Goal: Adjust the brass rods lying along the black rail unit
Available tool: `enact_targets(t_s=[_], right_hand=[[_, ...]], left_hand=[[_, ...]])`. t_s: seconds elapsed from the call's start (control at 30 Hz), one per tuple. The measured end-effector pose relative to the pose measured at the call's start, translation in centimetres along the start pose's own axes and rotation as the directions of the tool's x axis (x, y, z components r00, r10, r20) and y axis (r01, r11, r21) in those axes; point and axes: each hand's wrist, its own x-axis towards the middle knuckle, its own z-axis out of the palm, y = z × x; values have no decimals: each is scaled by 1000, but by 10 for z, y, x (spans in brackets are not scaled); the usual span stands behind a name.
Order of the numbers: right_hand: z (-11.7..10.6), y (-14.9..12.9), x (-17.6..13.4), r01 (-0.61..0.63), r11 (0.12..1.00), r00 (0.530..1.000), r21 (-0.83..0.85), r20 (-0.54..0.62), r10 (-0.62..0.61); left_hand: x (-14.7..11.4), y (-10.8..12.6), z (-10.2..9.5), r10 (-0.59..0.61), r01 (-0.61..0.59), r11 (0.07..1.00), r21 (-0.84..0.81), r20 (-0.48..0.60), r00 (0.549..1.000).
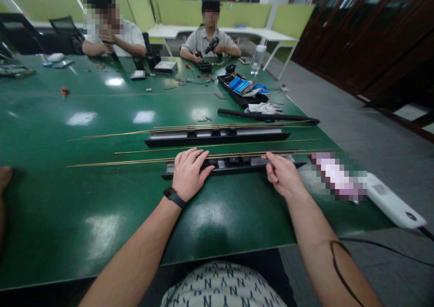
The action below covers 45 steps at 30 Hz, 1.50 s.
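A black rail with a silvery channel [233,170] lies crosswise on the green table in front of me, with small black blocks inside it. Long thin brass rods [135,162] run along its top and stick out past both ends. My left hand [190,173] lies over the left part of this rail, fingers stretched across the rods and thumb apart on the near side. Near the right end, my right hand [284,173] pinches the rods between thumb and forefinger, its other fingers curled in. Beyond lies a second, similar rail [217,140] with more rods along it.
A black strip [271,116], white gloves [262,108] and a black tray [242,101] with blue packs sit at back right. A white power strip [393,203] lies right. Two people sit across the table, one holding a power drill [212,46]. A bottle [257,60] stands nearby.
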Motion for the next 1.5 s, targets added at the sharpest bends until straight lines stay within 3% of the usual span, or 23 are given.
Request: enact_targets(t_s=[0.23, 0.47, 0.63, 0.83, 1.03, 1.27, 1.5], right_hand=[[-6, 0, 4, 43, 996, 994, 83, -104, -34], [-2, 3, 1, 4, 1000, 1000, 27, 9, -4], [-5, 1, 4, 37, 995, 996, 89, -84, -29], [-2, 2, 3, 4, 999, 1000, 48, -11, -3], [-4, 2, 5, 32, 995, 996, 92, -81, -24], [-4, 3, 4, 10, 998, 1000, 57, -20, -9], [-5, 1, 5, 41, 994, 994, 97, -106, -31]], left_hand=[[-1, 0, 0, 15, -14, 1000, 15, -18, 1000], [-1, 0, -1, 8, -7, 1000, 14, -9, 1000], [0, 1, -1, 4, -4, 1000, 5, -5, 1000], [-1, 0, 1, 8, -7, 1000, 22, -13, 1000], [-1, -1, 1, 14, -13, 1000, 19, -18, 1000], [-1, -1, 1, 14, -13, 1000, 25, -24, 1000], [0, 0, 0, 13, -13, 1000, 18, -22, 1000]])
